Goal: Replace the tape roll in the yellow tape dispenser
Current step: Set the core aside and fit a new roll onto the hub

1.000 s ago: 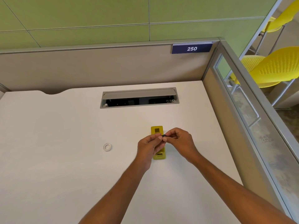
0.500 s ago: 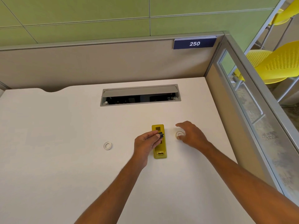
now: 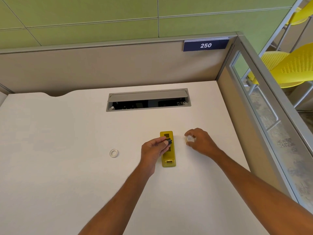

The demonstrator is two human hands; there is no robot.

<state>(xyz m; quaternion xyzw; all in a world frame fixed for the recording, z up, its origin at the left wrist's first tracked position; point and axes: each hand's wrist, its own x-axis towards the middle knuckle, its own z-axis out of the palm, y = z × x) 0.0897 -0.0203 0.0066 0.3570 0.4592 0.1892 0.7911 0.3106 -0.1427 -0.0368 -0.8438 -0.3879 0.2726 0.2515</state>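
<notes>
The yellow tape dispenser [image 3: 168,156] lies flat on the white desk [image 3: 67,167], its long side pointing away from me. My left hand [image 3: 153,150] hovers over its left side and pinches a small black spool [image 3: 169,141] between thumb and fingers. My right hand [image 3: 200,141] rests on the desk to the right of the dispenser, its fingers closed around a clear tape roll [image 3: 190,138]. A white empty tape ring [image 3: 113,153] lies on the desk well to the left, apart from both hands.
A grey cable tray opening [image 3: 148,100] is set into the desk behind the dispenser. Beige partition walls [image 3: 101,68] close the back and right side, with a "250" sign [image 3: 205,45]. Yellow chairs [image 3: 291,68] stand beyond the glass panel.
My hands, together over the dispenser a second ago, have separated. The right hand moved right onto the clear tape roll; the left hand kept the black spool above the dispenser.
</notes>
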